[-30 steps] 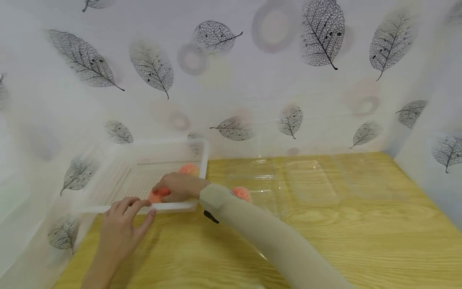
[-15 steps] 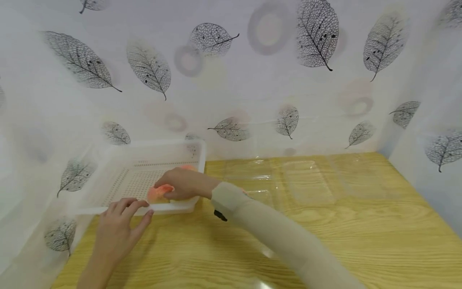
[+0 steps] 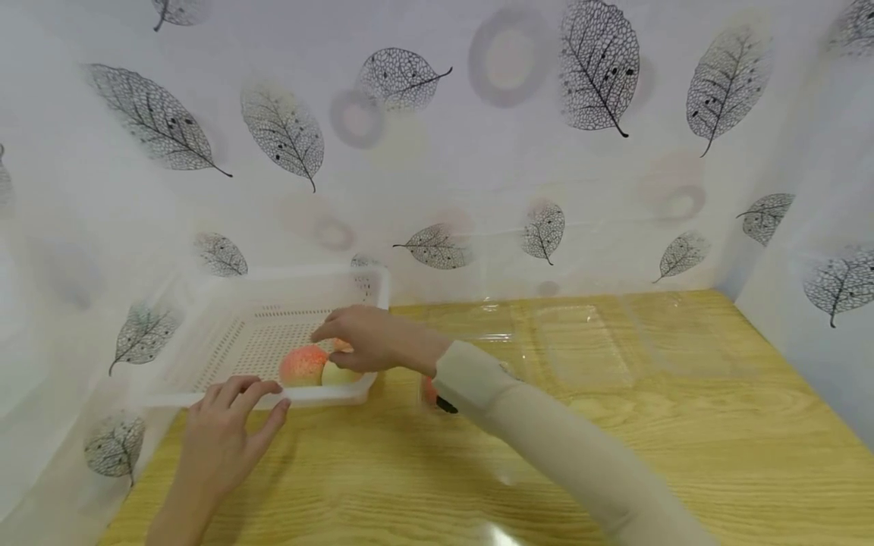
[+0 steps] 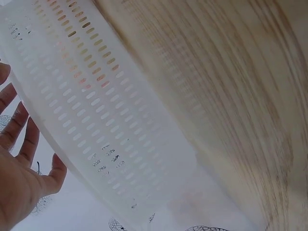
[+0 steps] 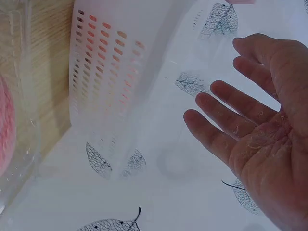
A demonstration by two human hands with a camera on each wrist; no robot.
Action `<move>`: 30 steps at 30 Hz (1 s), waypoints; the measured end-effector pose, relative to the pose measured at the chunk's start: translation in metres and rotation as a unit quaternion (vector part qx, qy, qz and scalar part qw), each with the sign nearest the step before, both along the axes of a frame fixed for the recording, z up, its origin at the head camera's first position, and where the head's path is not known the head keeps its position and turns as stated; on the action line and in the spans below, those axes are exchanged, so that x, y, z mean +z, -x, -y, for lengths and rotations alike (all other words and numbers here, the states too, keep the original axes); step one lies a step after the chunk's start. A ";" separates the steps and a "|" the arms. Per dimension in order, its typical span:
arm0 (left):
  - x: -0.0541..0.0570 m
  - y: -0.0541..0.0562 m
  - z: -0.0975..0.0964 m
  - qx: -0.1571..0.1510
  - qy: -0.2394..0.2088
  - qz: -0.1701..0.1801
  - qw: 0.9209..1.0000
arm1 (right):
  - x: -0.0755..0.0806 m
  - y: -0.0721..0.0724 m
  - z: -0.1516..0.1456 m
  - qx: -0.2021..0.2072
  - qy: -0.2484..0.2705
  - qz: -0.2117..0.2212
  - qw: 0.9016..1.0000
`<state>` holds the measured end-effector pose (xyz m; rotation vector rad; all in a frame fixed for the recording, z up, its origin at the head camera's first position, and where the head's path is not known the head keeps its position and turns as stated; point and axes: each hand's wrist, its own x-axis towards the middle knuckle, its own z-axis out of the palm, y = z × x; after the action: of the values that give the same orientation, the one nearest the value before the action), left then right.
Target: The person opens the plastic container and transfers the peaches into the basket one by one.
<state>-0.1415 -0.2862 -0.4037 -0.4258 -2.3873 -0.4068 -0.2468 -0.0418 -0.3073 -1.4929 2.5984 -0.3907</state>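
Observation:
In the head view, a red-and-yellow peach (image 3: 303, 365) sits near the front of a white perforated basket (image 3: 379, 292). Beside it a pale yellow peach (image 3: 340, 374) shows, partly covered by my right hand (image 3: 372, 340); an orange patch of fruit peeks out behind the fingers. That hand hovers over these peaches, and the right wrist view has its fingers (image 5: 216, 132) spread with nothing held. My left hand (image 3: 228, 425) rests its fingertips on the basket's front rim, thumb outside. Its fingers (image 4: 29, 139) lie along the rim in the left wrist view.
Clear plastic boxes (image 3: 587, 345) stand along the back of the wooden table (image 3: 683, 455). A pink-red peach (image 5: 5, 125) sits in a clear box to the right of the basket, mostly hidden by the right wrist in the head view. Leaf-patterned cloth (image 3: 437, 167) walls the back and sides.
My right hand has let go of the front peach and moved right and slightly up, over the fruit beside it. My left hand stays on the rim.

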 end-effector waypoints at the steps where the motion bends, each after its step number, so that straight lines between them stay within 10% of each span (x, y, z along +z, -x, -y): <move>1: 0.000 0.000 0.000 0.001 0.000 0.001 1.000 | 0.002 -0.001 -0.002 -0.002 -0.001 -0.002 1.000; 30: 0.000 0.000 -0.001 -0.010 -0.007 -0.018 1.000 | 0.013 -0.027 -0.062 -0.035 0.017 -0.060 0.997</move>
<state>-0.1418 -0.2848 -0.4037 -0.4474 -2.3465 -0.4203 -0.2202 0.0204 -0.2943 -1.4827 2.7570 -0.3652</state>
